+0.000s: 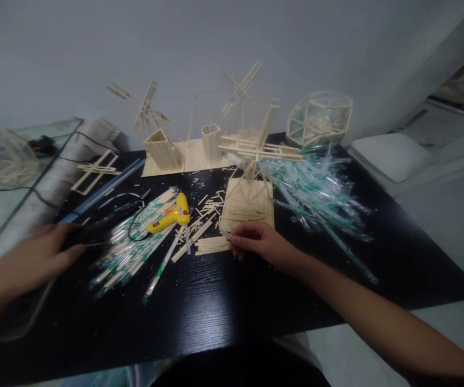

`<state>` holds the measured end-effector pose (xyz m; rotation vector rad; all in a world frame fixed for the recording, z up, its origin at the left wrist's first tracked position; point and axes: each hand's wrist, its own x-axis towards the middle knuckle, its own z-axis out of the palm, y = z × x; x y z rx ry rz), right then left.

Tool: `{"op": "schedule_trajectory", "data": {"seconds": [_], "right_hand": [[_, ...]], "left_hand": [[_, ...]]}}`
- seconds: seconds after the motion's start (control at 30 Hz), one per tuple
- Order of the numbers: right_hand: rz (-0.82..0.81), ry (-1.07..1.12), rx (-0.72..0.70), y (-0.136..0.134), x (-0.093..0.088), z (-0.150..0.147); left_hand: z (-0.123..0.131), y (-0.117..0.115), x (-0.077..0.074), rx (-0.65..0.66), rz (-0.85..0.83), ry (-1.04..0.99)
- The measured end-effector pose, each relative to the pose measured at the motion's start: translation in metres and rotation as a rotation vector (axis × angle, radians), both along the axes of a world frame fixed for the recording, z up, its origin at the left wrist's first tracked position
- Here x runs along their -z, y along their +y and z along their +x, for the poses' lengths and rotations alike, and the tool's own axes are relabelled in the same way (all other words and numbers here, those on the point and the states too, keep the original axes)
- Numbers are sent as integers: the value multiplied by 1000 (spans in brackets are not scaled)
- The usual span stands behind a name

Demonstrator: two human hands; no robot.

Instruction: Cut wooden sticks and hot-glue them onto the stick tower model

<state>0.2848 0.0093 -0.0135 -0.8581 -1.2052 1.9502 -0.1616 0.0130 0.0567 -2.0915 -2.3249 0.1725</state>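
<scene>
My right hand [262, 243] rests on the black table [223, 306], fingers curled together at the front edge of a wooden stick base [248, 207], pinching a thin stick beside a small pile of cut sticks [211, 244]. A stick windmill frame [256, 148] stands on that base. My left hand [42, 252] is blurred at the left, its fingers reaching to a dark tool [94, 231] next to a heap of wrapped chopsticks [135, 242]. A yellow glue gun [171, 215] lies between the hands.
Stick models stand along the back: a windmill [145, 107], a second windmill [240, 88], a cup shape [211, 141], a polygonal cage [319, 118]. Empty clear wrappers [316, 193] pile at the right. A cross-shaped stick piece [94, 171] lies at the left, a glass surface [9, 177] beyond.
</scene>
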Motion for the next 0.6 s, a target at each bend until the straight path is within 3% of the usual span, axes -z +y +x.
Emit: {"op": "schedule_trajectory", "data": {"seconds": [0.13, 0.23, 0.33, 0.43, 0.6], "right_hand": [[-1, 12, -4, -1, -1, 0], [-26, 44, -13, -1, -1, 0], [-39, 70, -24, -2, 1, 0], [-44, 76, -30, -1, 3, 1], [-41, 134, -31, -1, 4, 3]], "left_hand": [[10, -6, -6, -60, -1, 112], [43, -15, -6, -69, 121, -36], [89, -24, 3, 99, 163, -243], [134, -30, 17, 359, 201, -374], [181, -36, 35, 574, 156, -536]]}}
